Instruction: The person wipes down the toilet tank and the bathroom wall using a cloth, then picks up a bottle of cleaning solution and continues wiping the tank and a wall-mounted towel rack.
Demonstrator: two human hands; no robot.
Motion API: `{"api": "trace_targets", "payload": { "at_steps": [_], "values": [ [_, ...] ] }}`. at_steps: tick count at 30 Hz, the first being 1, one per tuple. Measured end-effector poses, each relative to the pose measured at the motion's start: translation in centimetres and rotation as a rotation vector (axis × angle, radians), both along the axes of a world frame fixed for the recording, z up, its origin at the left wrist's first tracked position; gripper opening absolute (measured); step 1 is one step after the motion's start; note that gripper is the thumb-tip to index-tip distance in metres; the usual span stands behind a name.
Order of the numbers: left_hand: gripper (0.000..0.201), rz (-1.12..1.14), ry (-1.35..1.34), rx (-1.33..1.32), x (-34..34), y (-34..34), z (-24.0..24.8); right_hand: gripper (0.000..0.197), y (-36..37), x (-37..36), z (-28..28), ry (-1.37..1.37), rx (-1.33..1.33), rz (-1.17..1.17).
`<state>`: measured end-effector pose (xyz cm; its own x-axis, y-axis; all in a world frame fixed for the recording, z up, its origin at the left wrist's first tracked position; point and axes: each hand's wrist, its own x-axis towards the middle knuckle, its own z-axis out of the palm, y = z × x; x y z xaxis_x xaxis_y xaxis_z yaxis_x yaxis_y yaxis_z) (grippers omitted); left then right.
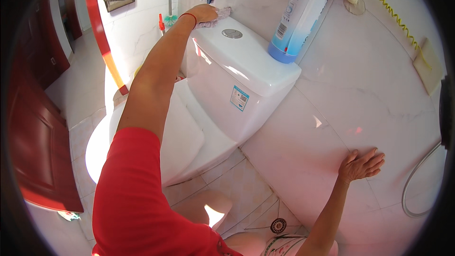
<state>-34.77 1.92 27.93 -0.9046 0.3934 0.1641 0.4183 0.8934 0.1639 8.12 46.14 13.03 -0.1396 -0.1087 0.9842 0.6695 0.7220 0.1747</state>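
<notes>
Floor tiles and a round floor drain (278, 225) lie nearest, just below the right forearm. Right hand (362, 165) flat and released, palm pressed on the white wall tiles (332, 95), fingers spread; it grips nothing and serves as a brace. Toilet seat lid (182, 137) closed, under the outstretched left arm. Left hand (204, 14) closed around a pale cloth (222, 15), pressed on the far back corner of the cistern lid (246, 57), near the wall. Flush button (232, 33) just beside the cloth; a tall blue-and-white bottle (299, 16) stands on the lid's other end, well apart from the hand. Judgement: wiping goes best with the cloth kept flat, strokes drawn from the back corner forward, weight held on the braced palm. Stop short of the bottle, which looks easy to tip. A brush (166, 20) with red handle stands beyond, against the wall.
</notes>
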Motion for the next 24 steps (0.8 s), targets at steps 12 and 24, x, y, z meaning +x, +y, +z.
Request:
{"api": "trace_targets", "payload": {
  "at_steps": [12, 24],
  "values": [
    [0.042, -0.118, -0.222, 0.894, 10.2, 4.4, -1.9, 0.055, -0.2, 0.1, 0.1, 0.024, -0.040, 0.034],
    [0.037, -0.199, 0.209, 0.352, 17.0, 6.6, -3.2, 0.056, -0.2, 0.1, -0.2, 0.023, -0.069, 0.068]
  ]
}}
